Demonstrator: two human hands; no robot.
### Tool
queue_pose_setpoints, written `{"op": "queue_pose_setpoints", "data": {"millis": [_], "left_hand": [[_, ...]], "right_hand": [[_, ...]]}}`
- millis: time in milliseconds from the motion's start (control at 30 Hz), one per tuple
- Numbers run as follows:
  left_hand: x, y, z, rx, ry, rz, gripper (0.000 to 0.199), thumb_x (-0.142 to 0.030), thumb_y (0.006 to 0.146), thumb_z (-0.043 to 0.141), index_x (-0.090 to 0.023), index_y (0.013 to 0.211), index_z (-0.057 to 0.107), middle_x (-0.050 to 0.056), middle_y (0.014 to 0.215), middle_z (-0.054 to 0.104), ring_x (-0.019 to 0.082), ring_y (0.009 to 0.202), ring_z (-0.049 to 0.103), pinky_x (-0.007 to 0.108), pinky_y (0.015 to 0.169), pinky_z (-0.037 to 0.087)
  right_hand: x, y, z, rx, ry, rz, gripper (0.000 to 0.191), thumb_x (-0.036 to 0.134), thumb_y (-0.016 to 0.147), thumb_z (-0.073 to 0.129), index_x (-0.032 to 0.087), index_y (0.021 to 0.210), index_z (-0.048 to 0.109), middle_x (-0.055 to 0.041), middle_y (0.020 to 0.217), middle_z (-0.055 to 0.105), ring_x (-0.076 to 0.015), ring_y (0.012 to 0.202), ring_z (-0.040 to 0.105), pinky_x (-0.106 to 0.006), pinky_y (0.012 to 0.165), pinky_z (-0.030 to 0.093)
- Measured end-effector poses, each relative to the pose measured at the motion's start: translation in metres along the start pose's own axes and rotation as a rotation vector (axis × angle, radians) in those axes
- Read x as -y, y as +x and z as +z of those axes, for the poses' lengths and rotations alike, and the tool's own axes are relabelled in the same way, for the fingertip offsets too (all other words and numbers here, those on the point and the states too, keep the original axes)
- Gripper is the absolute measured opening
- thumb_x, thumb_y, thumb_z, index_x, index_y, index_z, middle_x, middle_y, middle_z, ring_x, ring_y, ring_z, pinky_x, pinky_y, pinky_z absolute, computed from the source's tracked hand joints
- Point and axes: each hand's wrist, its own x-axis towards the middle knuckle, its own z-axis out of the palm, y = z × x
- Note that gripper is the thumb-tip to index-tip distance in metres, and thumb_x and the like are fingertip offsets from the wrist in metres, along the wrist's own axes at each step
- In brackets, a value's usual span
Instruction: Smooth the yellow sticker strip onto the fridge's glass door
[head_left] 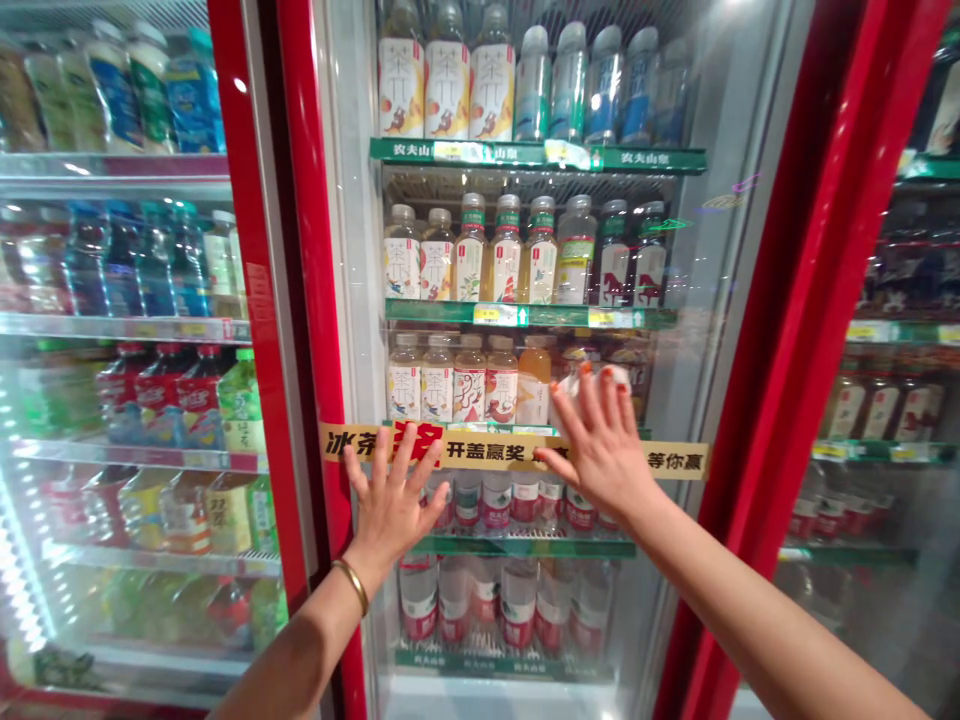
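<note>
A glass fridge door with a red frame (311,200) stands before me, crossed by a yellow strip (487,451) with printed characters. My left hand (394,495), a gold bangle on its wrist, is at the strip's left part with fingers spread. Over the right part of the strip is my right hand (600,435), also spread, with orange-red nails. Something white (619,375), perhaps a cloth or tissue, shows behind its fingers; whether the hand presses it is unclear. Behind the glass, bottles (448,80) stand in rows on shelves with green edges (637,158).
On the left is another fridge with coloured drink bottles (157,260) on lit shelves (112,326). A red upright frame (817,250) divides off a further fridge at the right, with more bottles (881,405). Light reflections lie on the middle door's glass.
</note>
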Motion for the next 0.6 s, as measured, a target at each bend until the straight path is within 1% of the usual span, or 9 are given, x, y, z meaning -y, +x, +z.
{"op": "queue_pose_setpoints", "data": {"millis": [67,133,200,267,333,400,467,533,600], "left_hand": [[0.001,0.001,0.002,0.021,-0.005,0.012,0.082,-0.052,0.103,0.062,-0.036,0.174,0.025,0.002,0.183,0.020,0.030,0.174,0.005,0.067,0.139,-0.007],[0.002,0.001,0.004,0.025,0.000,0.012,0.083,-0.052,0.102,0.062,-0.035,0.174,0.025,0.003,0.182,0.023,0.031,0.174,0.008,0.068,0.140,-0.005],[0.002,0.001,0.005,0.014,0.011,0.013,0.083,-0.052,0.102,0.062,-0.034,0.174,0.026,0.004,0.182,0.026,0.031,0.174,0.010,0.068,0.140,-0.003],[0.002,0.001,0.005,0.007,0.018,0.015,0.082,-0.052,0.102,0.062,-0.034,0.174,0.027,0.004,0.181,0.026,0.031,0.174,0.011,0.068,0.140,-0.003],[0.001,0.001,0.004,0.006,0.018,0.012,0.082,-0.052,0.102,0.061,-0.034,0.174,0.027,0.003,0.182,0.025,0.031,0.174,0.011,0.068,0.140,-0.004],[0.001,0.001,0.004,0.004,0.012,0.011,0.081,-0.053,0.102,0.061,-0.034,0.174,0.027,0.003,0.182,0.025,0.031,0.174,0.010,0.067,0.141,-0.004],[0.000,0.002,0.004,0.000,0.009,0.012,0.081,-0.053,0.103,0.060,-0.034,0.174,0.027,0.002,0.182,0.024,0.030,0.174,0.010,0.067,0.141,-0.003],[0.000,0.001,0.004,-0.001,0.008,0.007,0.080,-0.053,0.103,0.060,-0.035,0.174,0.027,0.001,0.182,0.024,0.030,0.174,0.010,0.067,0.141,-0.003],[0.001,0.001,0.004,-0.001,0.003,0.002,0.080,-0.053,0.103,0.060,-0.035,0.174,0.027,0.001,0.182,0.024,0.030,0.174,0.010,0.067,0.140,-0.003]], "right_hand": [[-0.008,0.028,-0.010,-0.152,-0.019,0.188,0.093,0.069,0.108,0.042,0.030,0.178,-0.005,-0.0099,0.184,-0.022,-0.0510,0.170,-0.003,-0.081,0.131,0.019],[-0.001,0.047,-0.014,-0.223,-0.013,0.241,0.093,0.068,0.109,0.041,0.029,0.178,-0.007,-0.0096,0.184,-0.025,-0.0518,0.170,-0.006,-0.083,0.130,0.018],[0.020,0.047,-0.009,-0.187,0.023,0.088,0.097,0.073,0.105,0.045,0.033,0.178,-0.005,-0.0065,0.186,-0.015,-0.0492,0.171,-0.002,-0.080,0.132,0.020],[0.040,0.032,0.000,-0.099,0.072,-0.206,0.100,0.080,0.101,0.048,0.037,0.178,0.000,-0.0027,0.188,0.001,-0.0430,0.172,0.006,-0.070,0.136,0.027],[0.045,0.016,0.005,-0.042,0.081,-0.372,0.100,0.082,0.100,0.047,0.039,0.178,0.002,-0.0008,0.188,0.009,-0.0386,0.173,0.012,-0.064,0.136,0.031],[0.030,0.015,0.002,-0.069,0.042,-0.246,0.098,0.077,0.103,0.047,0.038,0.178,-0.001,-0.0034,0.188,-0.002,-0.0419,0.173,0.008,-0.068,0.135,0.029],[0.008,0.032,-0.007,-0.146,-0.002,0.048,0.096,0.071,0.106,0.046,0.034,0.178,-0.007,-0.0080,0.185,-0.020,-0.0498,0.171,0.000,-0.079,0.132,0.023],[-0.002,0.055,-0.016,-0.210,-0.021,0.277,0.096,0.068,0.108,0.043,0.029,0.177,-0.012,-0.0118,0.182,-0.029,-0.0554,0.169,-0.005,-0.086,0.128,0.019],[0.008,0.069,-0.019,-0.221,-0.019,0.314,0.098,0.069,0.108,0.043,0.028,0.177,-0.014,-0.0129,0.183,-0.026,-0.0566,0.168,-0.007,-0.087,0.127,0.019]]}}
